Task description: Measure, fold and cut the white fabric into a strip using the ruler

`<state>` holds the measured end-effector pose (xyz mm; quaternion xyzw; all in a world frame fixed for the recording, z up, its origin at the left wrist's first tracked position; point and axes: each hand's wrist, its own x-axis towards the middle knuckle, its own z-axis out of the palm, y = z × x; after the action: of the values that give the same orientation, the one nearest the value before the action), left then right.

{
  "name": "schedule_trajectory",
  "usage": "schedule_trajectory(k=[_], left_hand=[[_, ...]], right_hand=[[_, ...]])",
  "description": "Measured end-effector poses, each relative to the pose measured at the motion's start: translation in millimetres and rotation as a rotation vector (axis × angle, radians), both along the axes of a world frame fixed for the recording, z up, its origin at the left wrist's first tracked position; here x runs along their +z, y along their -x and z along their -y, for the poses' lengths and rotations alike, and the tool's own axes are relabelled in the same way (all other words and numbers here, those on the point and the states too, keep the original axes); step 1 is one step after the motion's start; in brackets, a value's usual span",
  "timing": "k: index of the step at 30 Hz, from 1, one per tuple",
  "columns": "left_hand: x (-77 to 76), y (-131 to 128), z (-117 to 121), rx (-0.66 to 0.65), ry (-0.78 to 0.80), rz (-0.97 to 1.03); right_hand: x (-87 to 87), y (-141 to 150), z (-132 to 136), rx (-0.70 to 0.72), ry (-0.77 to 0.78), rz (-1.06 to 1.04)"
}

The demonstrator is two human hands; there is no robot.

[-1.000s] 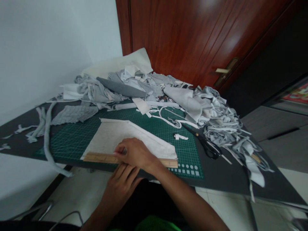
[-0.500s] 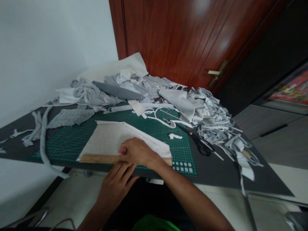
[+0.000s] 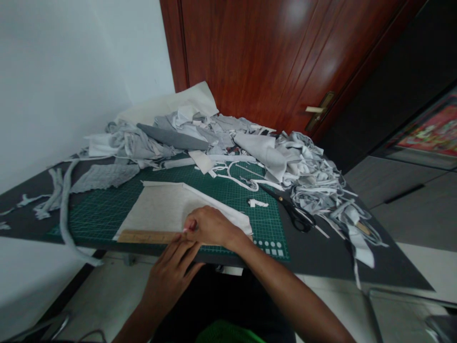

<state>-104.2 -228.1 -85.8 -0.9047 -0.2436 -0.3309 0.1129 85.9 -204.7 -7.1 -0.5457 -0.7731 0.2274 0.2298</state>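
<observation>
Head view looks forward and down on a dark tabletop point(image 3: 314, 257) that stands in a corner, and the person's two hands work at its front edge, in the lower middle of the frame. The right hand point(image 3: 214, 227) lies over a wooden ruler point(image 3: 146, 237) and the lower edge of a white fabric piece point(image 3: 160, 209), with the fingers curled and bent down. Between its fingertips there is maybe a small dark-red thing, but it is too small and half hidden, so I cannot tell what it is or if the hand really holds it. The left hand point(image 3: 171, 281) is below, partly open with the fingers a little spread, and its fingertips come up just beside the ruler's edge; it holds nothing that I can see. The right hand covers the middle of the ruler, and the ruler's right end is hidden. The fabric lies flat on a green cutting mat point(image 3: 264, 214), and the mat's front corner is partly cut off by the hands. Right of the fabric lie black-handled scissors point(image 3: 294, 214) and a small white scrap point(image 3: 257, 203). A big heap of grey and white fabric scraps point(image 3: 307, 176) covers the back of the tabletop, so its far part cannot be seen.
</observation>
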Motion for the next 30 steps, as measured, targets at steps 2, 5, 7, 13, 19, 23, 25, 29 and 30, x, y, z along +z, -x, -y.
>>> schedule_trajectory(k=[2,5,7,13,19,23,25,29,30], left_hand=[[1.0,0.3,-0.3,0.002,-0.025,-0.006],[1.9,0.7,-1.0,0.002,-0.052,-0.029],[2.6,0.8,-1.6,0.006,-0.067,-0.041],[6.6,0.3,-2.7,-0.013,-0.077,-0.045],[-0.5,3.1,-4.1,-0.032,-0.038,-0.053],[-3.0,4.4,-4.7,-0.032,-0.025,-0.067],[-1.4,4.4,-4.7,-0.030,-0.028,-0.073],[3.2,3.1,-4.2,-0.031,-0.051,-0.081],[4.0,2.7,-4.1,-0.032,-0.057,-0.082]], right_hand=[[1.6,-2.4,2.0,-0.004,0.007,0.001],[6.3,-6.6,5.2,0.002,0.029,0.002],[9.5,-10.1,7.4,-0.003,0.036,0.020],[12.9,-26.9,17.6,0.007,0.040,0.032],[11.8,-44.1,31.5,-0.045,0.046,0.053],[12.1,-55.8,41.0,-0.064,0.063,0.059],[12.9,-62.6,46.0,-0.079,0.082,0.058],[14.6,-77.0,56.2,-0.109,0.113,0.040],[14.1,-80.4,58.5,-0.115,0.112,0.034]])
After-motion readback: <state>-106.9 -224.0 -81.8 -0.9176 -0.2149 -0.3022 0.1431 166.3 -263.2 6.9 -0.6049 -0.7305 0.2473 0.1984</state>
